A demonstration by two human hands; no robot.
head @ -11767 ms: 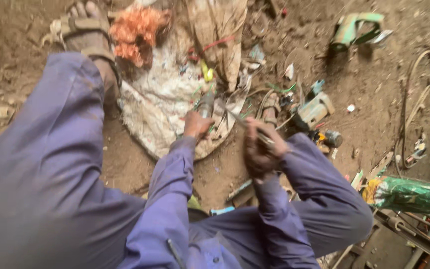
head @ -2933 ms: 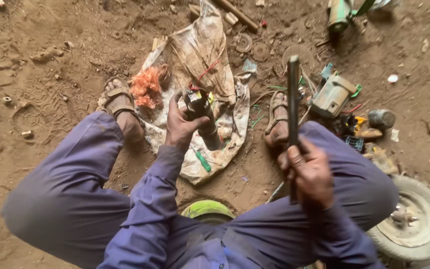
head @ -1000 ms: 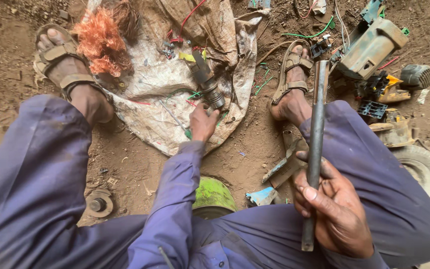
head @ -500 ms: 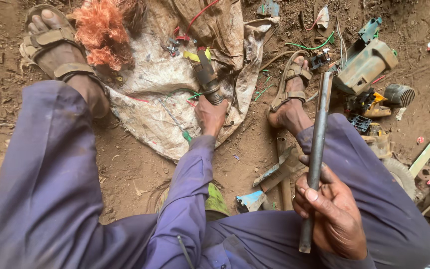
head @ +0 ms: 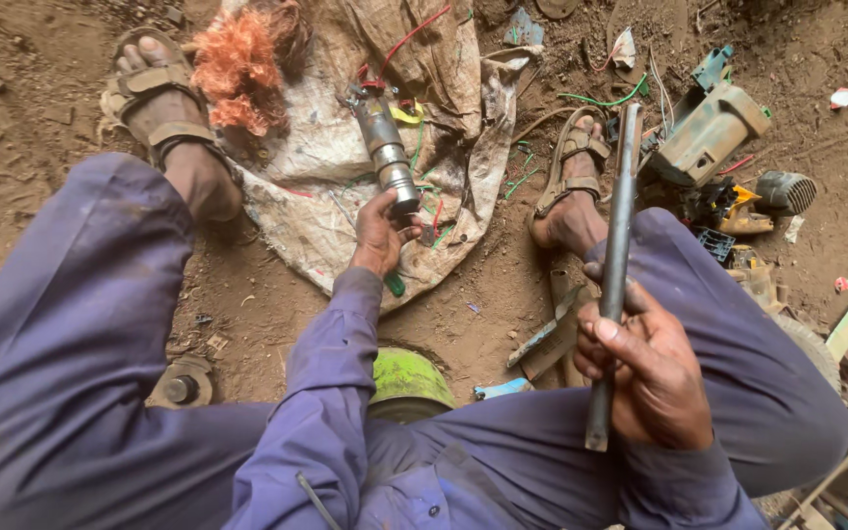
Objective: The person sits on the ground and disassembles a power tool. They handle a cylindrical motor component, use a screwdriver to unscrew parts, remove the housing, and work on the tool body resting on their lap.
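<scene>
My left hand (head: 382, 232) grips the near end of a grey metal cylinder (head: 384, 147), a motor core with red wires at its far end. The cylinder lies on a dirty white sack (head: 326, 167) spread over the dirt. My right hand (head: 646, 373) is raised near my right knee and holds a long grey metal rod (head: 613, 270) upright, gripped near its lower end. I sit on the ground in purple overalls, legs apart, a sandalled foot on each side of the sack.
A tangle of orange copper wire (head: 239, 65) rests on the sack's far left. Scrap parts, a tan motor housing (head: 707, 132) and loose green and red wires lie at right. A green round object (head: 405, 377) sits between my legs. A rusty disc (head: 183, 385) lies under my left leg.
My left hand has stayed on the cylinder on the sack. The rod in my right hand has risen slightly and the view has shifted.
</scene>
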